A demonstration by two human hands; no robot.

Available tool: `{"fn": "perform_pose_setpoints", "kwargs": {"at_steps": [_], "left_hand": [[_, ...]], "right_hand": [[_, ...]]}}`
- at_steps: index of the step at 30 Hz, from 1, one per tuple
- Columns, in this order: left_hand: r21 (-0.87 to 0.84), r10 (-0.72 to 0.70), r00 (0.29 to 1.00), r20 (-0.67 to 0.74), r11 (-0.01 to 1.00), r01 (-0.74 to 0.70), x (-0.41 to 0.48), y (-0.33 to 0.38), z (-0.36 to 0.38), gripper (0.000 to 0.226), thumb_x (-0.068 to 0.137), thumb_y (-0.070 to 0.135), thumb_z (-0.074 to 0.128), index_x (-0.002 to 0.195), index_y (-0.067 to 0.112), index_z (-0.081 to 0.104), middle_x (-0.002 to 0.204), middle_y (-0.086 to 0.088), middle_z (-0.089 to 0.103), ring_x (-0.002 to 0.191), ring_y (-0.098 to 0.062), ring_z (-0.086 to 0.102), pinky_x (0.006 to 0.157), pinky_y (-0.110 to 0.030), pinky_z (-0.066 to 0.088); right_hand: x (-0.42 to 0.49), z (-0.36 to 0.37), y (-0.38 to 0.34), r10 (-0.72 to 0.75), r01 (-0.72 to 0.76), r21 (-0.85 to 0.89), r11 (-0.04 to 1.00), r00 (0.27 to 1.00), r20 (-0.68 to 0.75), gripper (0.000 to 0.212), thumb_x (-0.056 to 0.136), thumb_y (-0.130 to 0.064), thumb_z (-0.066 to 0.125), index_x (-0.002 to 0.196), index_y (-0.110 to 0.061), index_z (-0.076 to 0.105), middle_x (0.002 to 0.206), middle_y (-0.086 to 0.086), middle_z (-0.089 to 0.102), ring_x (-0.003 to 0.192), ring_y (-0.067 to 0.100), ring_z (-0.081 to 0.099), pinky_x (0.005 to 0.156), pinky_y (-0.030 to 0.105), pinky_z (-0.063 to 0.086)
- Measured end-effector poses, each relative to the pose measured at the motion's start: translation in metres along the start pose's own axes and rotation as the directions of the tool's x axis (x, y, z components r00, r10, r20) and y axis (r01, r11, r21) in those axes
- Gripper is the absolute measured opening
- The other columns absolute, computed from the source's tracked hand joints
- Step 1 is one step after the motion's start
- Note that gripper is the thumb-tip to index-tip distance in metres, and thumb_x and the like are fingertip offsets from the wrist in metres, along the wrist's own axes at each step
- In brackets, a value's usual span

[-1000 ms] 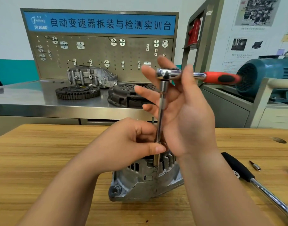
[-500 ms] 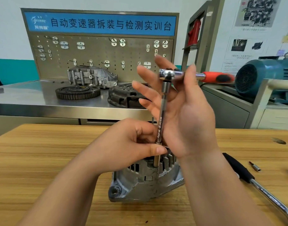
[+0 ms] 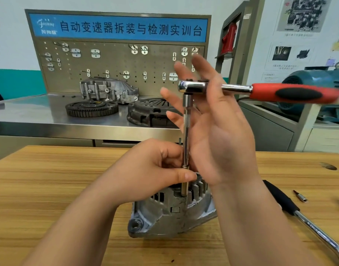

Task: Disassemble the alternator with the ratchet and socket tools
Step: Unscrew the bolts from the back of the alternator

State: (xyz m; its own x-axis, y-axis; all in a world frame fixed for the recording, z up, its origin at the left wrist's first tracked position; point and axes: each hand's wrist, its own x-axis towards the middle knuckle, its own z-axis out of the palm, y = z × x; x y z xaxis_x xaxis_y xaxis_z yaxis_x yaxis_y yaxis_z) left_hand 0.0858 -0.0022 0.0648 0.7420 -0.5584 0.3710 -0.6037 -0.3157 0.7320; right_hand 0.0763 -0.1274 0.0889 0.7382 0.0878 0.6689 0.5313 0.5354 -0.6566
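While the left hand [image 3: 155, 169] pinches the slim steel extension bar [image 3: 186, 131] above the grey cast-metal alternator [image 3: 170, 217] at lower centre, the right hand [image 3: 222, 135], fingers spread apart, pushes the red-handled ratchet [image 3: 280, 93]; so loosely guided, the socket [image 3: 184, 191] could tilt and slip.

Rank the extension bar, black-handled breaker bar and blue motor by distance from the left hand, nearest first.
1. Extension bar: pinched by the left hand, centre.
2. Black-handled breaker bar: on the wooden table, right.
3. Blue motor: background, far right.
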Motion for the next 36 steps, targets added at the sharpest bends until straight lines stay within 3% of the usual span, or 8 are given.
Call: {"fn": "perform_pose_setpoints", "kwargs": {"at_steps": [4, 10, 15, 18, 21, 24, 32, 36], "left_hand": [[0.030, -0.026, 1.000, -0.006, 0.999, 0.026, -0.0006, 0.0008, 0.0006, 0.021, 0.079, 0.018, 0.073, 0.065, 0.010, 0.060, 0.051, 0.007, 0.046, 0.049, -0.006, 0.040, 0.050, -0.019, 0.035], [0.047, -0.034, 0.997, -0.065, 0.998, 0.037, 0.0003, 0.0031, 0.0044, 0.022, 0.075, 0.017, 0.077, 0.060, 0.016, 0.060, 0.046, 0.013, 0.048, 0.043, 0.000, 0.041, 0.046, -0.013, 0.035], [0.005, -0.008, 1.000, 0.011, 1.000, 0.008, -0.0007, 0.0008, -0.0002, 0.032, 0.074, 0.028, 0.072, 0.075, -0.002, 0.062, 0.057, -0.011, 0.050, 0.055, -0.015, 0.044, 0.054, -0.025, 0.037], [-0.012, -0.008, 1.000, 0.026, 1.000, 0.008, -0.0012, 0.0003, -0.0019, 0.022, 0.079, 0.020, 0.071, 0.065, 0.008, 0.058, 0.056, -0.004, 0.046, 0.055, -0.014, 0.042, 0.054, -0.024, 0.034], [0.006, -0.008, 1.000, -0.014, 1.000, 0.008, -0.0003, -0.0001, 0.0002, 0.012, 0.078, 0.014, 0.074, 0.073, 0.006, 0.066, 0.053, 0.003, 0.056, 0.052, -0.004, 0.050, 0.053, -0.018, 0.041], [0.035, 0.002, 0.999, -0.049, 0.999, 0.000, 0.0004, 0.0005, 0.0027, 0.012, 0.076, 0.015, 0.075, 0.074, 0.006, 0.067, 0.053, 0.008, 0.059, 0.049, 0.000, 0.051, 0.050, -0.014, 0.041], [-0.005, -0.005, 1.000, -0.015, 1.000, 0.005, -0.0011, -0.0006, 0.0011, 0.020, 0.078, 0.015, 0.074, 0.063, 0.021, 0.062, 0.053, 0.011, 0.054, 0.050, -0.003, 0.046, 0.051, -0.014, 0.038], [0.031, -0.010, 0.998, -0.057, 0.999, 0.011, 0.0003, -0.0024, 0.0004, 0.021, 0.075, 0.019, 0.076, 0.071, 0.004, 0.063, 0.057, -0.006, 0.060, 0.054, -0.009, 0.051, 0.053, -0.024, 0.042]], "right_hand": [[0.0002, -0.0017, -0.0002, 0.075, -0.072, 0.065, 0.995, 0.996, -0.057, 0.044, 0.083, -0.045, 0.044, 0.117, -0.021, 0.059, 0.098, 0.000, 0.074, 0.079, 0.017, 0.070, 0.065, 0.023, 0.052], [-0.0025, 0.0033, -0.0004, -0.130, 0.127, -0.129, 0.983, 0.991, -0.012, 0.024, 0.091, -0.024, 0.054, 0.109, -0.035, 0.065, 0.119, -0.011, 0.066, 0.094, 0.014, 0.067, 0.066, 0.021, 0.050], [-0.0021, 0.0014, 0.0012, 0.018, -0.017, 0.053, 0.998, 1.000, -0.011, 0.033, 0.093, -0.042, 0.043, 0.115, -0.025, 0.060, 0.112, -0.001, 0.071, 0.073, 0.017, 0.070, 0.061, 0.023, 0.051], [-0.0014, -0.0004, 0.0004, 0.094, -0.088, 0.093, 0.992, 0.994, -0.053, 0.044, 0.084, -0.047, 0.045, 0.116, -0.020, 0.060, 0.100, 0.001, 0.075, 0.067, 0.016, 0.069, 0.056, 0.022, 0.050], [-0.0024, 0.0012, -0.0008, -0.038, 0.036, -0.032, 0.999, 0.997, -0.072, 0.024, 0.092, -0.036, 0.051, 0.112, -0.028, 0.064, 0.109, -0.002, 0.072, 0.079, 0.014, 0.067, 0.058, 0.021, 0.050], [-0.0037, 0.0043, -0.0022, -0.130, 0.125, -0.112, 0.986, 0.990, -0.045, 0.022, 0.091, -0.021, 0.054, 0.104, -0.030, 0.068, 0.114, -0.006, 0.069, 0.091, 0.015, 0.063, 0.066, 0.023, 0.049], [-0.0012, 0.0018, -0.0019, 0.099, -0.093, 0.089, 0.992, 0.992, -0.072, 0.041, 0.091, -0.045, 0.040, 0.118, -0.022, 0.058, 0.098, 0.001, 0.074, 0.081, 0.019, 0.068, 0.064, 0.024, 0.050], [-0.0031, 0.0040, -0.0028, -0.056, 0.050, -0.061, 0.997, 0.994, -0.099, 0.025, 0.091, -0.033, 0.053, 0.113, -0.032, 0.064, 0.109, -0.004, 0.070, 0.096, 0.016, 0.062, 0.069, 0.024, 0.049]]}}
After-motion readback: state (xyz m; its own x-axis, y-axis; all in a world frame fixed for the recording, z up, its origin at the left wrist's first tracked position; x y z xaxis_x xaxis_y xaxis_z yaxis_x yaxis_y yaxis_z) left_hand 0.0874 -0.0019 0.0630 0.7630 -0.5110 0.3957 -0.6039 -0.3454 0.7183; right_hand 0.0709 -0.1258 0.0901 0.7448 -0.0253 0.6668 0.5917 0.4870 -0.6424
